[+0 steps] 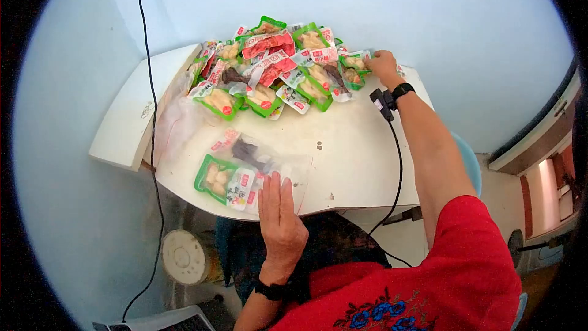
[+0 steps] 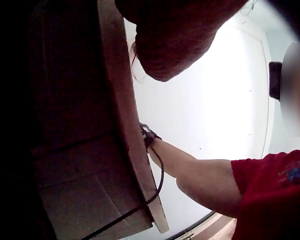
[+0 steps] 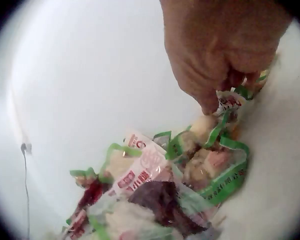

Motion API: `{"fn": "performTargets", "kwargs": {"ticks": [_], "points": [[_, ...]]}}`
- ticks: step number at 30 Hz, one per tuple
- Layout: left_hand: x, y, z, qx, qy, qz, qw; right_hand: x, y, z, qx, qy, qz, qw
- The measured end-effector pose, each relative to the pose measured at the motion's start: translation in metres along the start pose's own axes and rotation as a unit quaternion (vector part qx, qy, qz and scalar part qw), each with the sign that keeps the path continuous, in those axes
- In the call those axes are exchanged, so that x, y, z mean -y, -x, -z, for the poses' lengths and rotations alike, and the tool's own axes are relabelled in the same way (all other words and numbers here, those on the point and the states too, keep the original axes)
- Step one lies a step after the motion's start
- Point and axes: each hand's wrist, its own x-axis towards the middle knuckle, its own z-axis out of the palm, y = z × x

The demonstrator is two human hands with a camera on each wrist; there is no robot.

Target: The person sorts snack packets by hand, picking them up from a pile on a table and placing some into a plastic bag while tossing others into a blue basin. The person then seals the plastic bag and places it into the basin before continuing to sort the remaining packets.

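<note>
At the right end of a heap of sealed snack packets (image 1: 263,67), my right hand (image 1: 384,68) pinches a green-edged food packet (image 3: 232,102) between curled fingers and thumb. Part of that packet is hidden behind the fingers. My left hand (image 1: 283,227) lies with straight fingers over the edge of a clear plastic bag (image 1: 291,168) near the table's front. On or inside this bag are a green-edged packet (image 1: 214,179) with pale pieces and a packet with a dark piece (image 1: 248,152). In the left wrist view the left hand (image 2: 175,42) is a dark shape above the table edge.
The white table (image 1: 349,159) stands against a pale blue wall, with a raised white panel (image 1: 144,101) on its left. Crumpled clear plastic (image 1: 177,125) lies beside the panel. A black cable (image 1: 399,165) runs from the right wrist device over the table edge. A round stool (image 1: 184,257) is below.
</note>
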Motion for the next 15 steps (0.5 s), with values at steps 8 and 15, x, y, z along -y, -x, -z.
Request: {"fn": "performTargets", "kwargs": {"ticks": [8, 15], "points": [[-0.001, -0.004, 0.0, -0.005, 0.015, -0.002, 1.0, -0.035, -0.002, 0.014, 0.09, -0.18, -0.086, 0.976], [0.001, -0.001, -0.003, -0.035, 0.049, -0.011, 0.998, -0.08, 0.005, 0.038, 0.213, -0.218, 0.188, 0.934]]}}
